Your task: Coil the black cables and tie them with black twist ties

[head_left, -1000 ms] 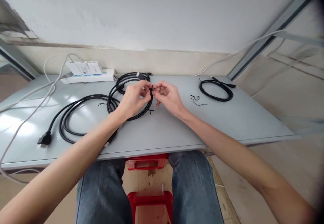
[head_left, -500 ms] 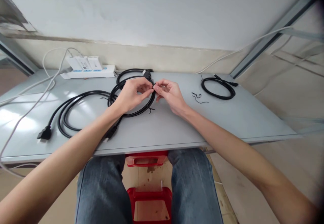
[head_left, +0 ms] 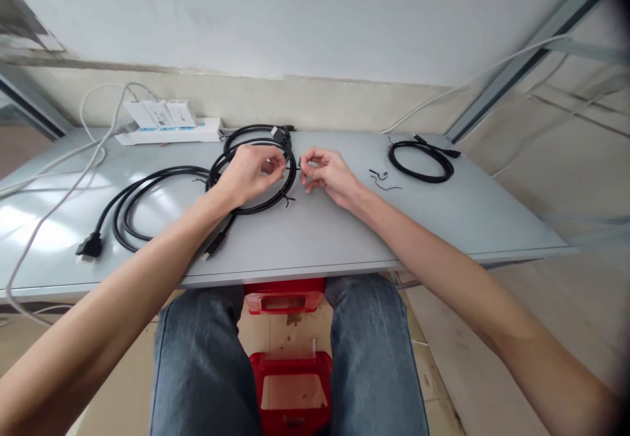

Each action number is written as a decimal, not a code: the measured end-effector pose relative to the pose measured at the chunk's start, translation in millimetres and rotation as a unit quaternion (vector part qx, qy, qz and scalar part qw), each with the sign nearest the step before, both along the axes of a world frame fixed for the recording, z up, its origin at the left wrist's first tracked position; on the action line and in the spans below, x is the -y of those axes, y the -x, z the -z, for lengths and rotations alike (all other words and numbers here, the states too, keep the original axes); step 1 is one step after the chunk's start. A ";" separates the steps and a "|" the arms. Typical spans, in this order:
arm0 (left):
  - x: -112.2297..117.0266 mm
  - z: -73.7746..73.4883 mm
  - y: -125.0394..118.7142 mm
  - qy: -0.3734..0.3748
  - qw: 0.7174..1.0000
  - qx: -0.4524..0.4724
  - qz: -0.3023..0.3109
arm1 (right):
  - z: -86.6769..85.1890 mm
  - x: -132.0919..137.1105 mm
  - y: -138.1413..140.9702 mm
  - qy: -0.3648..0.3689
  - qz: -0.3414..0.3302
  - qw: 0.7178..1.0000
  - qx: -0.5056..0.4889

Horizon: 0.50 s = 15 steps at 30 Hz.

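A black coiled cable (head_left: 264, 209) lies on the grey table between my hands. My left hand (head_left: 253, 172) reaches over the inside of the coil, its thumb and forefinger pinched on one end of a thin black twist tie (head_left: 297, 169). Just outside the coil's right side, my right hand (head_left: 327, 174) pinches the other end, with the remaining fingers curled. The tie crosses the coil's right edge between my fingertips; much of it is hidden. Another twist tie (head_left: 288, 201) is fastened lower on the same coil. One cable plug (head_left: 279, 135) rests at the coil's back.
To the left lies a looser black cable (head_left: 121, 216) with a large plug (head_left: 89, 245). A smaller coiled cable (head_left: 422, 178) and loose twist ties (head_left: 382, 180) lie to the right. A white power strip (head_left: 170, 135) with chargers stands against the wall. Red stools (head_left: 290, 364) are below.
My hands have drawn apart from touching fingertips, the left moving left, with the tie stretched between them. The view has shifted slightly.
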<state>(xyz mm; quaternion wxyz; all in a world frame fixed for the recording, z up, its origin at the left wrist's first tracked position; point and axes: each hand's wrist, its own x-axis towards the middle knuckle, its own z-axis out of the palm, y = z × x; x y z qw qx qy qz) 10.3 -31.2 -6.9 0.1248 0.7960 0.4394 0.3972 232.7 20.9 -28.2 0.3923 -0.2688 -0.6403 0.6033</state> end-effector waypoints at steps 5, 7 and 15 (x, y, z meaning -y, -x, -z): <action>-6.7 7.7 -5.4 0.039 0.993 0.113 0.004 | -2.0 -2.9 3.6 0.035 -0.044 0.998 -0.030; -10.5 9.0 -5.9 0.067 0.986 0.154 0.019 | -2.3 -2.3 7.0 0.026 -0.038 0.998 -0.034; -13.0 7.8 -3.5 0.130 0.974 0.171 0.078 | -5.6 -11.7 7.4 0.011 0.040 0.997 -0.060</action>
